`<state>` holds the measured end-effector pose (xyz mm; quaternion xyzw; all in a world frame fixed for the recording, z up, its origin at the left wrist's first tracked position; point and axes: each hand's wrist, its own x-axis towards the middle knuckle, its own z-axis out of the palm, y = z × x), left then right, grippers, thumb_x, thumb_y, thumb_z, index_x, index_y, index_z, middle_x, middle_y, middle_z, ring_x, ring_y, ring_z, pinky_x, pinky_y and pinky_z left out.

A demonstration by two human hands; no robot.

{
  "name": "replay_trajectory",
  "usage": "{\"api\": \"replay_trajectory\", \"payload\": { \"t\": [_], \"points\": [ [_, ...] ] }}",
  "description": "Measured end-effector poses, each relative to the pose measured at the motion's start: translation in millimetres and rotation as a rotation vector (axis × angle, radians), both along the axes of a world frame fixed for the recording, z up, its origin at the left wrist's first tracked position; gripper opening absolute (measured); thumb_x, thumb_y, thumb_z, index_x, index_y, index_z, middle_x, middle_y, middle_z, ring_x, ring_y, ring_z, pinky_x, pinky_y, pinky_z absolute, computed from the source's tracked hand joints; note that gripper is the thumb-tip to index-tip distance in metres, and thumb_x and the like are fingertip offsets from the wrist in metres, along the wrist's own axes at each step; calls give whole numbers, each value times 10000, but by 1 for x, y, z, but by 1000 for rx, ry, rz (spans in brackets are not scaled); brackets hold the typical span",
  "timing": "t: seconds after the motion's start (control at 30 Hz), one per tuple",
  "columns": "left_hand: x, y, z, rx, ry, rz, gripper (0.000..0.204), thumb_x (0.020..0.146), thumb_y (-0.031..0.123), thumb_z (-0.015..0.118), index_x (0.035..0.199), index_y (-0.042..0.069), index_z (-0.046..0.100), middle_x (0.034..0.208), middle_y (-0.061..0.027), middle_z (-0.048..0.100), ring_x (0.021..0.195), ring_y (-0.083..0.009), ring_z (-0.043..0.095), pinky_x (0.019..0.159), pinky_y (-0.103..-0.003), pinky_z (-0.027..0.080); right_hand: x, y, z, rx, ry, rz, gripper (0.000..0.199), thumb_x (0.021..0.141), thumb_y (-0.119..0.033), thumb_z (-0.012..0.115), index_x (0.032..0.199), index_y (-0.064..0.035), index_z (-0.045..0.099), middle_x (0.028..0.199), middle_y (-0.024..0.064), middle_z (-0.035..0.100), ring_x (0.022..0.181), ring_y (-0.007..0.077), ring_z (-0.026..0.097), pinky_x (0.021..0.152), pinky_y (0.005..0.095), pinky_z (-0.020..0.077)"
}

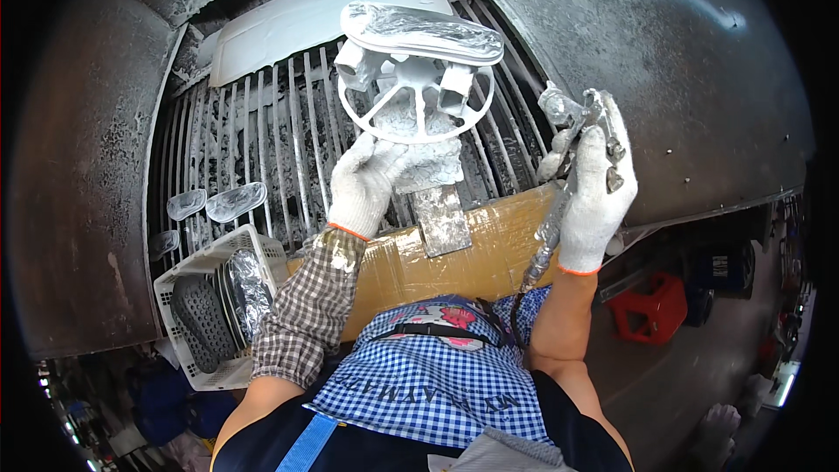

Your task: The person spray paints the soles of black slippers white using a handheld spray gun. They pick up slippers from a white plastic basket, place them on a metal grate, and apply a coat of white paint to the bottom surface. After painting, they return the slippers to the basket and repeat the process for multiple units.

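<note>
Head: spoked wheel (419, 112) at left hand (367, 182)

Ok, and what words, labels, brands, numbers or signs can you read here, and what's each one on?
Blue checked apron: dark printed capital letters, bent by the folds; I won't copy the wording.
White wheel, spray gun and white crate: no lettering I can make out.
Elsewhere: details are too small or blurred to read.

White wheel (419, 111), blue-and-white checked apron (411, 385)
</note>
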<state>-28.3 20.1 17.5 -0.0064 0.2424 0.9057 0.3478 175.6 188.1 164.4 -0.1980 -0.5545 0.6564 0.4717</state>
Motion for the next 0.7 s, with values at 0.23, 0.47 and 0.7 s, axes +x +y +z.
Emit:
{"api": "replay_trajectory", "payload": {
  "t": [0.23, 0.47, 0.7],
  "points": [
    [-10, -10, -3, 7, 28, -10, 383, 977, 120, 594, 1293, -97, 602, 1296, -299, 663, 1200, -439, 678, 1032, -556, 593, 5, -14, -1, -62, 34, 111, 459, 1103, -109, 592, 1530, 38, 507, 1048, 65, 697, 811, 63, 625, 671, 215, 542],
    [-27, -19, -10, 9, 47, 14, 326, 959, 115, 629, 1221, -77, 599, 1300, -312, 653, 1222, -464, 660, 1025, -568, 594, 8, -3, -1, -33, 5, 16, 459, 1104, -112, 585, 1529, 43, 510, 1038, 63, 696, 818, 66, 633, 670, 209, 542],
    [-44, -28, -4, -65, 62, 99, 340, 1018, 149, 607, 1293, -34, 525, 1346, -333, 626, 1232, -463, 648, 990, -550, 575, 19, 8, -19, 101, -40, 54, 467, 1091, -94, 592, 1526, 56, 513, 1152, 110, 717, 864, 96, 662, 750, 241, 561]
  ]
}}
